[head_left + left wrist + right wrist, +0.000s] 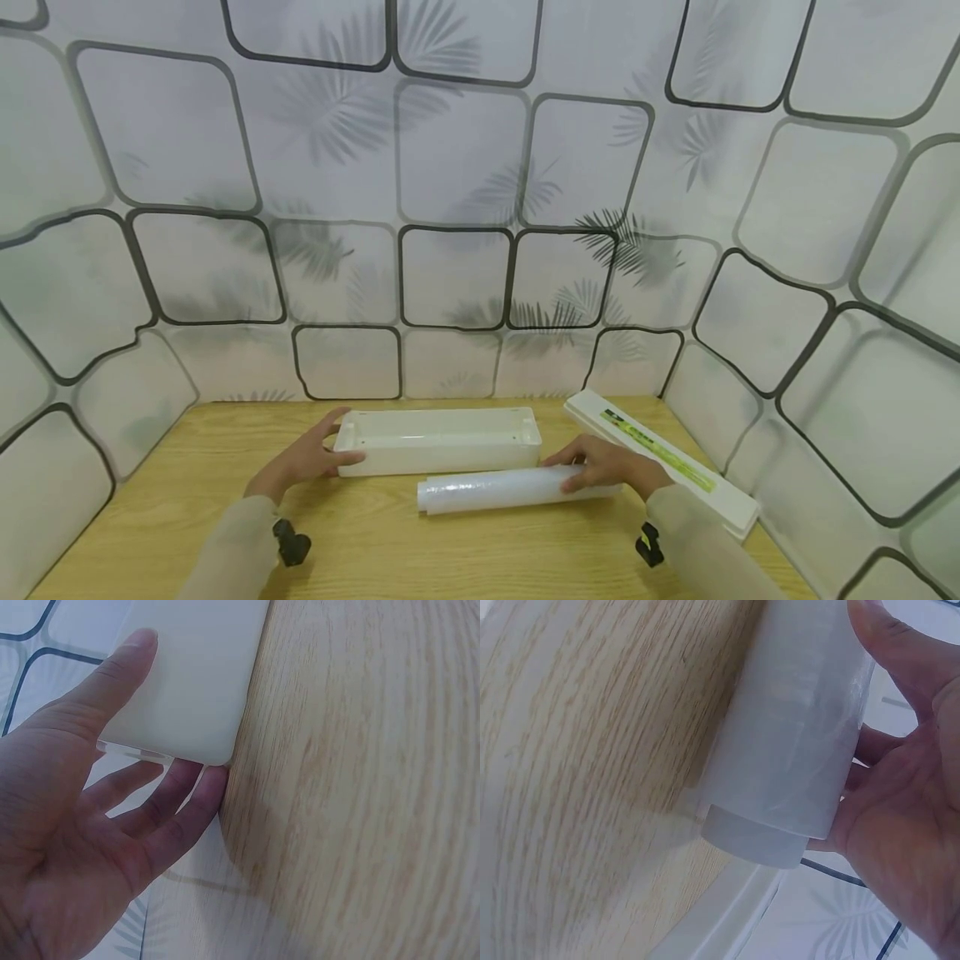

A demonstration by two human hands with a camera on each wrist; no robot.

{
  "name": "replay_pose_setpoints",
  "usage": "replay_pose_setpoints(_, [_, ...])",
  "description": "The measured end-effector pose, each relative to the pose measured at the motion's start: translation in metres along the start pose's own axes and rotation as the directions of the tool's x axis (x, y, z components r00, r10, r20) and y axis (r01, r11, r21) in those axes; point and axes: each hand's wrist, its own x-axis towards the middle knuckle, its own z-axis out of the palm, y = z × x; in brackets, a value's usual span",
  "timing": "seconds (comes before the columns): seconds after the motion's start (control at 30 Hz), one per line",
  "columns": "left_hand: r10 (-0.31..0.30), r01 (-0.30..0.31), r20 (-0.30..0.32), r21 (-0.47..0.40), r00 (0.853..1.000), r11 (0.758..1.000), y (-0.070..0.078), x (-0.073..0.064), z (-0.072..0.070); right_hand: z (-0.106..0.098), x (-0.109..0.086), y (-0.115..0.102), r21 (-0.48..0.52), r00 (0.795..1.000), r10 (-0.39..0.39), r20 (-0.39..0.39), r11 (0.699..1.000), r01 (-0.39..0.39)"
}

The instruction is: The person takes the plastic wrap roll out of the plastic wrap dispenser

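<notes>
A long, open-topped white plastic box [442,454] stands on the wooden table. My left hand [307,454] holds its left end, and in the left wrist view the thumb [127,667] lies along the box's front wall while the fingers reach round the end. In front of the box lies a roll of cling film [495,490], its core sticking out at the left end. Near the roll's right end, my right hand [600,462] grips it from above. The right wrist view shows the roll [787,727] between the thumb and the fingers, which are partly hidden behind it.
A long white lid [652,454] with a green and yellow label lies slanted at the right, beside my right forearm. The wooden table [420,558] ends at a patterned cloth wall [450,358] at the back and sides. Each wrist carries a small black device.
</notes>
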Motion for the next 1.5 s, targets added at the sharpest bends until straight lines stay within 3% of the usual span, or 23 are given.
replay_pose_setpoints(0.33, [0.01, -0.01, -0.003, -0.011, 1.0, 1.0, 0.004, -0.001, -0.001, -0.005, 0.001, -0.007, -0.003, 0.999, 0.02, 0.03, 1.0, -0.02])
replay_pose_setpoints(0.57, [0.008, -0.008, 0.003, -0.021, 1.0, 1.0, 0.004, -0.001, 0.0, -0.006, 0.003, -0.007, 0.013, 0.996, 0.081, 0.034, 0.997, -0.082])
replay_pose_setpoints(1.33, [0.0, 0.0, 0.0, -0.01, 1.0, 1.0, 0.008, -0.002, 0.0, -0.013, 0.004, -0.015, -0.002, 0.995, 0.099, 0.032, 0.995, -0.099])
replay_pose_setpoints(1.5, [-0.006, 0.006, -0.003, -0.001, 1.0, 1.0, 0.009, -0.002, -0.001, -0.019, 0.005, -0.02, 0.01, 0.997, 0.079, 0.001, 0.997, -0.079])
